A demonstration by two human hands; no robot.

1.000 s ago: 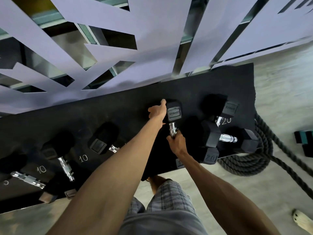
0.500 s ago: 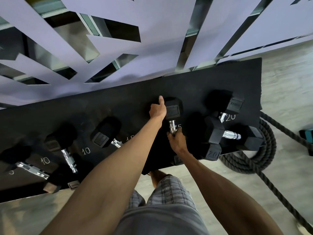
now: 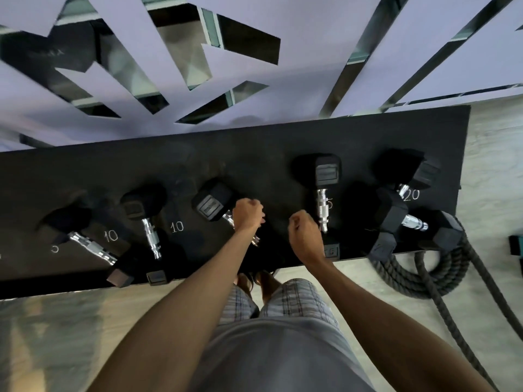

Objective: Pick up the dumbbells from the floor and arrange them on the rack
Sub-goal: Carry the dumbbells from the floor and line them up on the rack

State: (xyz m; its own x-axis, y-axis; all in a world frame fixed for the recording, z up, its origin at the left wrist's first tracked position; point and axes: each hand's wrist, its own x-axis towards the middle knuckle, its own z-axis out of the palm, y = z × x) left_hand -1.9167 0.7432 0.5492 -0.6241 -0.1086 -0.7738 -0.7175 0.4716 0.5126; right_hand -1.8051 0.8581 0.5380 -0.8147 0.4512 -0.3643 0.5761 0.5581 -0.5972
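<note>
Parked on the black rack [image 3: 254,157] at the 15 mark: dumbbell [image 3: 322,205], let go since a second ago by the right hand [image 3: 304,236], clenched empty just beside its handle. Left hand [image 3: 247,215] shifted over, wrapped round the neighbouring dumbbell [image 3: 213,203]. Pale floor [image 3: 70,321], coiled rope [image 3: 441,267], cut-out wall [image 3: 283,89]. Near head of the gripped one hidden under the forearm.
</note>
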